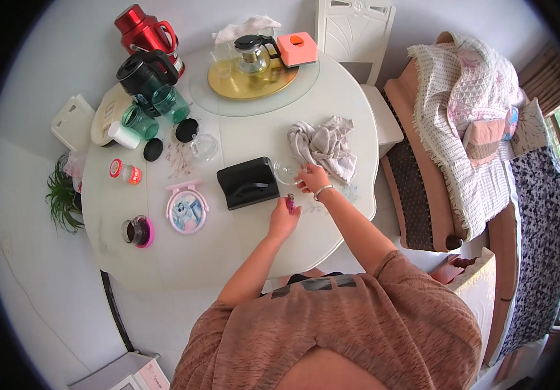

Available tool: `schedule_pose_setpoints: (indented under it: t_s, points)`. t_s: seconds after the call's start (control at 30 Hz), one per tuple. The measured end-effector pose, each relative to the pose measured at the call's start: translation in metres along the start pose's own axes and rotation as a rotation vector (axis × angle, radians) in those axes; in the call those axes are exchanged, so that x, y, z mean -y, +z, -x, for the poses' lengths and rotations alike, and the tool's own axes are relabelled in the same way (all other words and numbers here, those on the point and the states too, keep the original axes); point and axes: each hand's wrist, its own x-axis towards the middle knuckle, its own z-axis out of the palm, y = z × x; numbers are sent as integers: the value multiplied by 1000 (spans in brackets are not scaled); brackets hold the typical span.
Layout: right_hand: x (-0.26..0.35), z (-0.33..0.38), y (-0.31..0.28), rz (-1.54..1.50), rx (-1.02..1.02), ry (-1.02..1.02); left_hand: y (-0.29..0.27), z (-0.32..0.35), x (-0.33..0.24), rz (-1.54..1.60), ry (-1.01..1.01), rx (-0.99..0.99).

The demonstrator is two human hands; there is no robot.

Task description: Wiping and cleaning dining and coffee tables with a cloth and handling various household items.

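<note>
Left hand (pixel 284 220): its grip is closing together on a small purple object (pixel 290 203), which is sitting at about 4 o'clock from the black box; the fingers are hiding part of it.
Right hand (pixel 312 178): a bracelet (pixel 323 191) is circling this wrist, and the grip is clamping with its fingertips on the near right edge of a clear glass piece (pixel 284 170).
Clear glass piece: it is showing just beside the black box, toward 2 to 3 o'clock; its exact kind is hard to tell.
Black box (pixel 244 175): it is lying on the tabletop (pixel 247 250), left of both hands.
Cloth (pixel 322 144): it is lying crumpled at 2 o'clock from the box.
Pink round frame (pixel 187 212): it is resting at 8 o'clock, with a glass pot (pixel 135 230) farther out that way.
Glass mug (pixel 204 147): it is standing near 10 o'clock, a black lid (pixel 187 130) just beyond.
Green jars (pixel 139 122): these are standing farther out around 10 o'clock.
Gold tray (pixel 254 90): it is carrying a teapot (pixel 252 57) at 12 o'clock.
Red thermos (pixel 146 36): it is standing at 11 o'clock.
</note>
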Motion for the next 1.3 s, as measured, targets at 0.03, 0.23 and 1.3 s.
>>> schedule_pose_setpoints:
  t_s: [0.03,0.23,1.3]
  points:
    - [4,-5,-2,-8,-10,4,1,1,-14,-98,-9,19]
    - [18,-31,4,-34,-62,-146,6,-9,-60,-522,275,-124]
    - [136,49,-108,-558,46,-577,-5,-13,-68,-120,475,-12]
